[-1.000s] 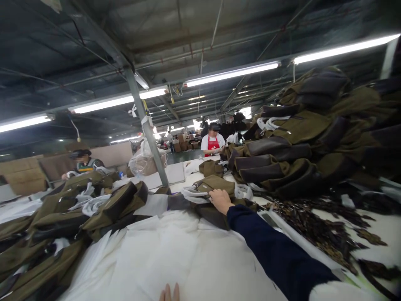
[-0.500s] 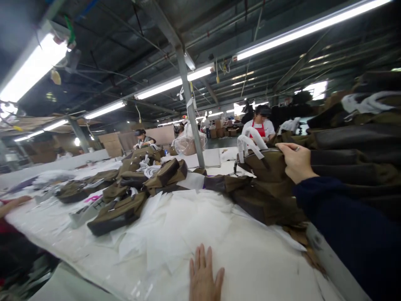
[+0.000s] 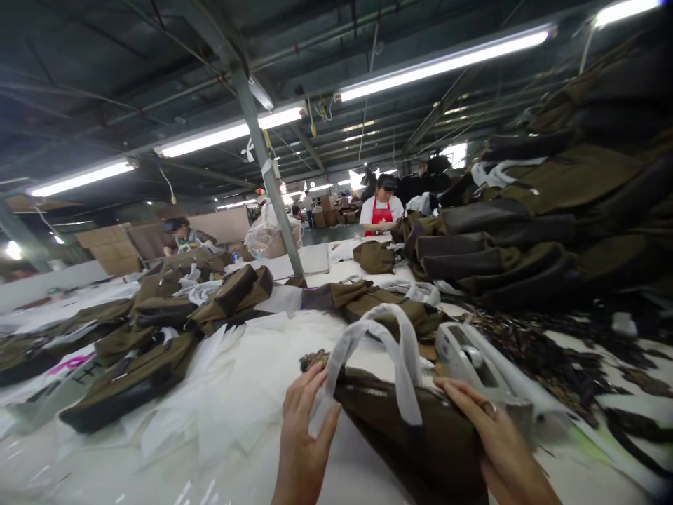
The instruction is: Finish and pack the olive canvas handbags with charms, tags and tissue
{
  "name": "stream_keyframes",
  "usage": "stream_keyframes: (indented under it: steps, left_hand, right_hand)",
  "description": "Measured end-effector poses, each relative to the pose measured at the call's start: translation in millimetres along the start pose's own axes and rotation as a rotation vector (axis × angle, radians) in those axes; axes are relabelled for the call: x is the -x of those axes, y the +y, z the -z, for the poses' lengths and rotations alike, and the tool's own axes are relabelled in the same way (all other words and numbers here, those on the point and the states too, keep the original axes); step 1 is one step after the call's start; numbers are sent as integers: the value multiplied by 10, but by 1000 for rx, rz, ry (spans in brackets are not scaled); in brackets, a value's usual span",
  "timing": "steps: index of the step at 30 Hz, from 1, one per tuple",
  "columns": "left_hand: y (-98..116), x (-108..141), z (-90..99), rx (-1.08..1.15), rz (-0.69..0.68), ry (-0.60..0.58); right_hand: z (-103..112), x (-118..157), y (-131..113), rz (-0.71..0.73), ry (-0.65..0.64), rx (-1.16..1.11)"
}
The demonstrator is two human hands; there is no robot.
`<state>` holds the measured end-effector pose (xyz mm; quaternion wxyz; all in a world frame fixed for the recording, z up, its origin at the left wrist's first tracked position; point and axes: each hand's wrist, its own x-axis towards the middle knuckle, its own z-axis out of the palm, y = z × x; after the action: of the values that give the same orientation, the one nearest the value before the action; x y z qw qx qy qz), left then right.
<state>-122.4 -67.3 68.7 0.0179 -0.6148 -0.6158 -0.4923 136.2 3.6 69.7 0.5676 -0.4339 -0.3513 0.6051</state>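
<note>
A dark olive-brown bag [image 3: 431, 449] is in front of me above the white table, its zipped top edge facing up. Two handles wrapped in white paper [image 3: 378, 337] arch over it. My right hand [image 3: 497, 438], with a ring on one finger, grips the bag's right top edge; its thumb is hidden. At the bag's left end is my left hand [image 3: 308, 428], its fingers at the top corner beside a wrapped handle, thumb apart from the fingers. The bag's lower part runs out of the picture.
White paper sheets [image 3: 226, 393] spread over the table on the left. Similar bags [image 3: 141, 372] lie beyond them, and a tall bag stack [image 3: 488, 238] rises at right. Nearer stands a pale tape dispenser [image 3: 467, 358] beside dark straps [image 3: 557, 358]. Co-workers [image 3: 383, 210] are across the table.
My right hand has brought the bag from the stack at right down in front of me. My left hand has lifted from the white sheets to the bag's left end. The view has swung right.
</note>
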Motion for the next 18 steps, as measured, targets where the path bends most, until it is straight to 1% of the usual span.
stream_keyframes:
  steps: [1,2,4,7,9,12,14,15,16,17,18]
  left_hand:
    - [49,-25,-12,29,1,-42]
    - [77,-40,-38,51,22,-60]
    - [97,-54,-110,89,97,-39]
    - [117,-61,-207,123,169,68]
    - [131,-44,-235,118,182,178]
    - [124,82,-236,159,238,342]
    - [102,227,-236,257,364,394]
    - [91,302,-240,318,454,390]
    - [81,367,-245,386,553,357]
    - [74,415,-251,452,642,294]
    - [66,442,-256,497,697,203]
  right_hand:
    - [52,75,63,-45,-10,30]
    - [80,142,89,-67,-16,56]
    - [71,261,62,-81,-19,76]
    - [-28,398,-32,-89,-19,30]
    - [-71,439,-51,-89,5,-23]
    - [-29,418,4,-92,64,-58]
    - [44,393,72,-84,77,-30]
    - [80,392,110,-74,67,-3]
    - [109,405,152,-57,43,39]
    - [127,434,196,-35,10,96]
    - [130,476,243,-3,-37,165]
